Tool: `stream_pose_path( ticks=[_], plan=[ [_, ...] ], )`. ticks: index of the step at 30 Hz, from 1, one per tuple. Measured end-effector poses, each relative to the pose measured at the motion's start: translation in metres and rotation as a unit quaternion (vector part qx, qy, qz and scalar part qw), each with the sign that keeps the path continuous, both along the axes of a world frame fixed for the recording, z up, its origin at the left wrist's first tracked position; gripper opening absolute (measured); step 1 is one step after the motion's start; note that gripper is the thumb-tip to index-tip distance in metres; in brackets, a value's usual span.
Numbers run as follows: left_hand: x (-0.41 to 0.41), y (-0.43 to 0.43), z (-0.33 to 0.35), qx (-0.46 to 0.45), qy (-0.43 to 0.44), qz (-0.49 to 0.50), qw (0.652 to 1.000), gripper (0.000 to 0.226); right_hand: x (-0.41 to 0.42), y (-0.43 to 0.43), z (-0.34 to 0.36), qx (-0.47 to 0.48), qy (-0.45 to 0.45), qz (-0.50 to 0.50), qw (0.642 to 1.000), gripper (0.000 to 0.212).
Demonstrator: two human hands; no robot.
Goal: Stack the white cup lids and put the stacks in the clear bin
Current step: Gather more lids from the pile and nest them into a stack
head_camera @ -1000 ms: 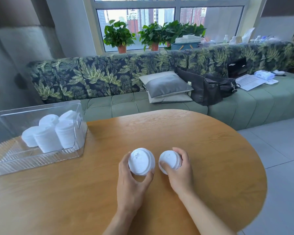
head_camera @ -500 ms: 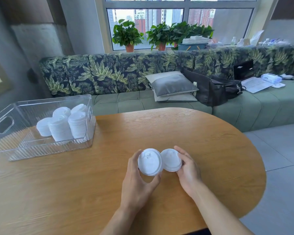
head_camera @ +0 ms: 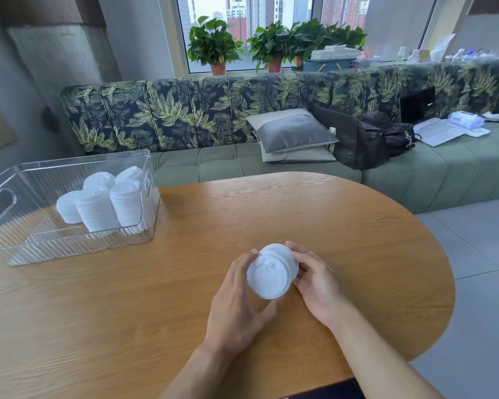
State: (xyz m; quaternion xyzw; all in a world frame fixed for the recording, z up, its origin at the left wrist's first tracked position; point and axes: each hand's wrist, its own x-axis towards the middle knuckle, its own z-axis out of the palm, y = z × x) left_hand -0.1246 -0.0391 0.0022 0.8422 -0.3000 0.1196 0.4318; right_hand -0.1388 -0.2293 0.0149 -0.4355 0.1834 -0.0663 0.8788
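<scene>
The left hand (head_camera: pixel 236 298) and right hand (head_camera: pixel 319 285) both curl round the lid stack (head_camera: pixel 271 272) between them; the clear bin (head_camera: pixel 84 243) sits well off to the left, nearer the left hand

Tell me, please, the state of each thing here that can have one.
Lids: nested in one stack, held in both hands.
Left hand: grips the lids.
Right hand: grips the lids.
Bin: open-topped, on the table, partly filled.
Stacks: standing inside the bin.
Laptop: open, on the sofa.
</scene>
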Motion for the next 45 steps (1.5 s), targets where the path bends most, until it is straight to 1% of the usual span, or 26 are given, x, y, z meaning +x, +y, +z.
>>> stream_pose_path(
  ticks=[4,7,10,17,20,21,24,26,29,30,32,34,35,37,39,45],
  plan=[
    [0.000,0.000,0.002,0.005,-0.015,0.007,1.000,0.085,-0.003,0.003,0.002,0.023,-0.024,0.026,0.999,0.025],
    [0.000,0.000,0.002,0.003,-0.026,0.023,0.999,0.087,-0.005,0.007,0.000,0.041,-0.038,0.046,0.997,0.021],
    [-0.001,0.000,0.001,-0.002,-0.032,0.034,0.999,0.087,-0.007,0.008,0.001,0.048,-0.042,0.056,0.996,0.021],
    [0.001,-0.001,-0.001,0.007,-0.011,0.045,0.999,0.090,-0.006,0.008,0.000,0.032,-0.048,0.066,0.996,0.024],
    [0.002,-0.003,-0.003,0.010,-0.018,0.060,0.998,0.089,-0.008,0.009,0.003,0.020,-0.059,0.091,0.994,0.023],
    [0.003,-0.003,-0.004,0.011,-0.020,0.064,0.998,0.090,-0.009,0.009,0.003,0.013,-0.064,0.103,0.993,0.030],
    [0.005,-0.004,-0.007,0.011,-0.010,0.072,0.997,0.091,-0.010,0.013,0.003,-0.007,-0.061,0.128,0.990,0.061],
    [0.007,-0.003,-0.007,0.013,0.008,0.059,0.998,0.092,-0.010,0.015,0.004,-0.012,-0.053,0.119,0.991,0.065],
    [0.007,-0.002,-0.005,-0.011,0.061,0.018,0.998,0.096,-0.011,0.013,0.004,0.019,-0.046,0.101,0.994,0.058],
    [0.007,-0.002,-0.003,-0.038,0.089,0.017,0.995,0.095,-0.011,0.012,0.004,0.026,-0.049,0.099,0.994,0.054],
    [0.008,-0.001,0.000,-0.123,0.146,0.042,0.981,0.081,-0.010,0.012,0.004,0.028,-0.055,0.100,0.993,0.053],
    [0.012,0.002,0.002,-0.196,0.200,0.055,0.958,0.068,-0.010,0.012,0.005,0.014,-0.049,0.107,0.993,0.063],
    [0.015,0.005,0.003,-0.214,0.229,0.047,0.949,0.064,-0.010,0.013,0.006,0.003,-0.044,0.113,0.993,0.067],
    [0.020,0.009,0.004,-0.227,0.274,0.013,0.934,0.054,-0.010,0.013,0.006,-0.026,-0.039,0.130,0.990,0.074],
    [0.023,0.012,0.005,-0.222,0.290,-0.002,0.931,0.048,-0.010,0.013,0.006,-0.046,-0.040,0.145,0.988,0.077],
    [0.027,0.013,0.004,-0.235,0.310,0.011,0.921,0.049,-0.010,0.017,0.008,-0.063,-0.039,0.144,0.987,0.074]
  ],
)
